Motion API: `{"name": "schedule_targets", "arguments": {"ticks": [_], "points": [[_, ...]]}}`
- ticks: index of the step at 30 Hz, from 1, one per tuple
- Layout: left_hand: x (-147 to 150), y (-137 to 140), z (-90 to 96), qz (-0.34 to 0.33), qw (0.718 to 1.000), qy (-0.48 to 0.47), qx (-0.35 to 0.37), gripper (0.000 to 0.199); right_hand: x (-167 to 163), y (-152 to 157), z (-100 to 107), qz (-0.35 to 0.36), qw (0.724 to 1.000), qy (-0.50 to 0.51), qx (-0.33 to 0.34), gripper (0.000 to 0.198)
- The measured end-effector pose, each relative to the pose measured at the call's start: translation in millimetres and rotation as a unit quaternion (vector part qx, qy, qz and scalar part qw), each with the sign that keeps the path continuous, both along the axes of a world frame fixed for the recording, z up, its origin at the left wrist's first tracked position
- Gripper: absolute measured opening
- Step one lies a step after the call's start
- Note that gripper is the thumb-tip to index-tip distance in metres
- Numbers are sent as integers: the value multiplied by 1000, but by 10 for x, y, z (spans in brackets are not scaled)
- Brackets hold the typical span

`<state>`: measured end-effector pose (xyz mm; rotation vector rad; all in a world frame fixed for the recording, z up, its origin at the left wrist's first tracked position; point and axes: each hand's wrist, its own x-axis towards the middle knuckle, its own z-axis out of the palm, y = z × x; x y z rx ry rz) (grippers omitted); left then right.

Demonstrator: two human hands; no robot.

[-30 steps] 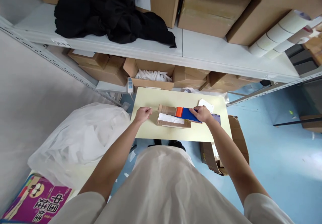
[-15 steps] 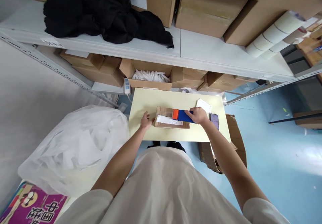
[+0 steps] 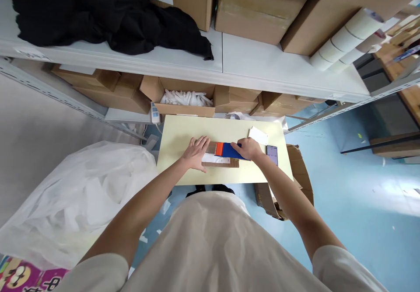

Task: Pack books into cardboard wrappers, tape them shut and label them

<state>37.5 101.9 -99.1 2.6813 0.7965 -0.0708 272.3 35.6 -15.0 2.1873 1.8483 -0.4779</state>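
Currently we have a small cardboard box (image 3: 234, 163) on the pale yellow table (image 3: 177, 128), a white paper strip (image 3: 216, 158) along its six o'clock side. Our right hand (image 3: 248, 148) grips the blue part of a flat blue-and-orange tool (image 3: 229, 151), whose orange end points to nine o'clock over the box. Our left hand (image 3: 196, 153) lies over the box's nine o'clock end, fingers spread and clenching nothing; how firmly it presses, we cannot tell. From our right hand, a smartphone (image 3: 272, 154) lies at three o'clock and white paper (image 3: 258, 135) at one o'clock. A bulging white plastic bag (image 3: 98, 178) sits at nine o'clock from the box.
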Motion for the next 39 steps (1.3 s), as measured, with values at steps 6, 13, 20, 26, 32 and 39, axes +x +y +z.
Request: {"name": "schedule_targets", "arguments": {"ticks": [6, 13, 20, 26, 32, 39], "points": [[-50, 6, -22, 18, 1000, 7, -1, 118, 239, -34, 3, 4, 999, 37, -23, 68], [-13, 11, 21, 15, 999, 32, 9, 115, 976, -304, -172, 16, 996, 85, -25, 65], [-47, 92, 63, 17, 997, 70, 13, 115, 1357, -383, -581, 21, 993, 111, -28, 60], [172, -96, 20, 38, 996, 77, 38, 116, 1233, -246, -811, 31, 990, 133, -26, 62], [1038, -433, -23, 8, 998, 66, 8, 122, 1231, -213, -890, 27, 989, 142, -32, 59], [1368, -454, -22, -33, 998, 51, -4, 104, 1300, -279, -961, 28, 980, 197, -21, 59]]}}
